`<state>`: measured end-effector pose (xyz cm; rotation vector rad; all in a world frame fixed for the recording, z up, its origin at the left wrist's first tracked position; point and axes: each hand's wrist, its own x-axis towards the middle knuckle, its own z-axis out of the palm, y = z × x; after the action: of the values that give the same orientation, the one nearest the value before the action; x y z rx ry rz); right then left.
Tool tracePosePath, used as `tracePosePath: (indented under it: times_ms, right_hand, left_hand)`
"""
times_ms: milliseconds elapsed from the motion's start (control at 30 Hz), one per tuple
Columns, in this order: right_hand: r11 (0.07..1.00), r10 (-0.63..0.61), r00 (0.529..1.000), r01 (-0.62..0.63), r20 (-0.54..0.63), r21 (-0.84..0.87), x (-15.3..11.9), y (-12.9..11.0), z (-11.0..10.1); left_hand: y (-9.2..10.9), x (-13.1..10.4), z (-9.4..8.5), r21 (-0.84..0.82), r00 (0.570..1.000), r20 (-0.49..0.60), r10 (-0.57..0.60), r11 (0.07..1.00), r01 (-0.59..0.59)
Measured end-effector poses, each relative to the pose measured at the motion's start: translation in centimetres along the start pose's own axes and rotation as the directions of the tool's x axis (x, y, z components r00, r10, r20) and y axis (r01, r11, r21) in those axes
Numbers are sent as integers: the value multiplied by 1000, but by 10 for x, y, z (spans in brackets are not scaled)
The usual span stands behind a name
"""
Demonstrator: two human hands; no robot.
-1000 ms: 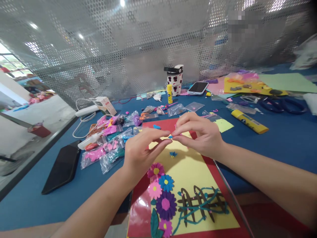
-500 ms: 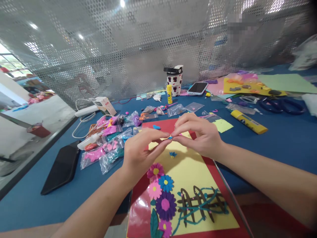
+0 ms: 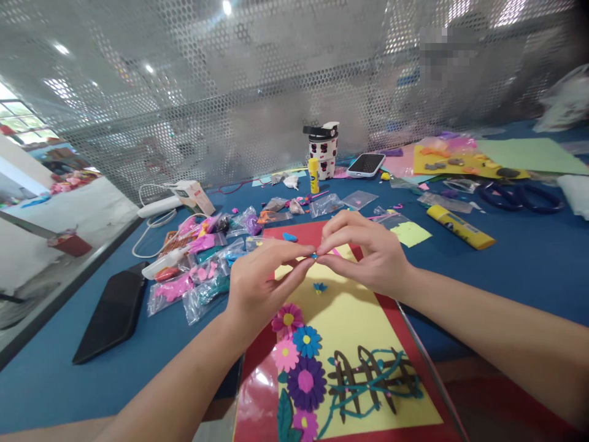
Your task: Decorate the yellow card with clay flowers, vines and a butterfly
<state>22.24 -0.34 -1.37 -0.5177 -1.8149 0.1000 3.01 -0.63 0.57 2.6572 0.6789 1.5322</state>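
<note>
My left hand (image 3: 264,276) and my right hand (image 3: 363,248) meet fingertip to fingertip above a yellow sheet with a red border (image 3: 363,307). Between them they pinch a tiny piece of blue clay (image 3: 315,256), mostly covered by the fingers. Just below, a small blue clay shape with a yellow middle (image 3: 319,287) lies on the sheet. Clay flowers in pink, blue and purple (image 3: 306,380) run down its left side. A brown clay fence (image 3: 363,374) with teal vines fills the lower right. Beyond my left hand sits a blue clay lump (image 3: 289,237).
Bags of coloured clay (image 3: 202,270) and a black phone-like slab (image 3: 110,313) lie to the left. Behind stand a glue stick (image 3: 313,176), a patterned tumbler (image 3: 323,150) and a phone (image 3: 366,164). Rightward are a yellow tube (image 3: 460,227) and dark-handled scissors (image 3: 519,196).
Both hands stay nearly in place, their fingertips still working the blue clay. The whole view has shifted very slightly.
</note>
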Motion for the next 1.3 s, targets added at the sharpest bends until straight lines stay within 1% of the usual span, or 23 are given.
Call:
tracePosePath:
  times_ms: [100,167,233,367,467,533,700,867,1033,1133,1233,1300]
  right_hand:
    - [1000,10,1000,-10,6,-2,1,-1,0]
    - [1000,12,1000,-12,3,1,1,-2,-1]
    - [1000,7,1000,-7,-3,4,1,-2,-1]
    - [1000,-9,1000,9,-6,2,1,-2,-2]
    - [1000,-15,1000,15,5,-4,1,-1,-1]
    - [1000,-15,1000,15,16,-8,1,0,-1]
    - [1000,-11,999,11,30,15,2,-1,-2]
    - [1000,-15,1000,14,27,2,1,-2,-1]
    - [999,12,999,-13,30,29,-1,-2,0]
    - [999,18,999,-20,41,48,-1,-2,0]
    - [998,15,999,-18,49,63,-1,-3,-1]
    - [998,15,999,-18,50,65,-1,-3,-1]
  left_hand:
    - [0,-2,0,-13,999,12,-43,999,43]
    - [-1,-4,0,-32,996,9,-85,996,85]
    - [-2,-5,0,-50,995,-1,-102,994,102]
    - [-5,-3,1,-71,999,-5,-50,996,49]
    - [-6,0,0,-86,1000,15,-3,996,4]
    - [-5,0,0,-95,1000,25,8,995,-6]
    - [-5,-1,0,-102,1000,14,-7,995,9]
    - [-4,-1,-1,-97,1000,18,-24,995,25]
    - [-3,0,-2,-89,999,21,-29,996,31]
    - [-3,-2,-1,-80,998,15,-60,995,61]
    - [-3,-4,0,-113,994,-21,-110,988,107]
    - [-3,-3,1,-126,993,-43,-113,986,107]
